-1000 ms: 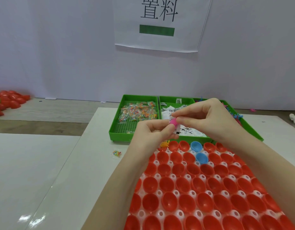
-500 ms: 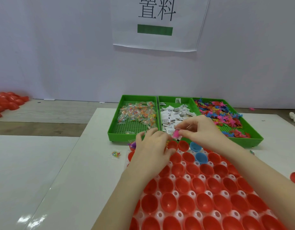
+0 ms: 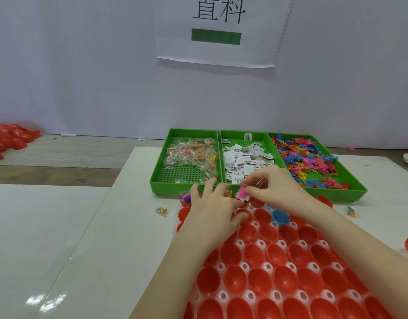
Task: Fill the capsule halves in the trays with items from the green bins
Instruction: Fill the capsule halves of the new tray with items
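Pink toy (image 3: 242, 192) with white slip, pinched above red capsule halves (image 3: 276, 254).

Bright, even light fills the room, shadows soft. Glare glints off the glossy white table (image 3: 49, 300) at lower left. Wide-angle bending curves the edges; detail is slightly soft.

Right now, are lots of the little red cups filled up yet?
Hardly any. One far cup holds an orange toy. The right hand pinches a pink toy with a paper slip over the far row; the left hand rests open there. The near red cups look empty.
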### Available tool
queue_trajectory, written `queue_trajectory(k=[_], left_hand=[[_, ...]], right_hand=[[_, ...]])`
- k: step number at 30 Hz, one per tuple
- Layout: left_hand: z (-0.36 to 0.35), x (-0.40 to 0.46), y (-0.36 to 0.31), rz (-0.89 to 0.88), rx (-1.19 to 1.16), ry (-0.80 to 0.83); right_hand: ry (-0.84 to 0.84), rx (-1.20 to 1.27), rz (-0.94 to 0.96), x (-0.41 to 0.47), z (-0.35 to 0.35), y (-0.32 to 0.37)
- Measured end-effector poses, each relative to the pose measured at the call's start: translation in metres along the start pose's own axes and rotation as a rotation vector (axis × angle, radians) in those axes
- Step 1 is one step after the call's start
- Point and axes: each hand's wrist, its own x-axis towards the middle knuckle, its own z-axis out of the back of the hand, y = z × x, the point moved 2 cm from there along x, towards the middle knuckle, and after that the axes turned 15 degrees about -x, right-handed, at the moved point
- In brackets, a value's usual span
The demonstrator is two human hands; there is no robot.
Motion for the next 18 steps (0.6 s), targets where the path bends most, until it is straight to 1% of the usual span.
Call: queue_trajectory(k=[3,6,9,11,15,18], left_hand=[[-0.001,0.0,0.0,-0.011,0.001,-0.002],[-0.001,0.0,0.0,-0.018,-0.001,-0.001],[-0.001,0.0,-0.001,-0.026,-0.002,-0.004],[-0.001,0.0,0.0,-0.024,0.005,-0.004],[0.0,-0.001,-0.001,-0.029,0.012,-0.005],[0.0,-0.002,-0.002,-0.037,0.009,-0.003]], right_hand=[[-0.023,-0.052,0.018,-0.001,-0.002,0.001],[-0.029,-0.185,0.094,0.0,-0.001,0.008],[0.021,-0.335,0.183,0.003,0.002,0.016],[0.073,-0.405,0.207,0.004,0.005,0.018],[0.156,-0.473,0.24,0.007,0.007,0.018],[0.16,-0.493,0.253,0.008,0.005,0.021]])
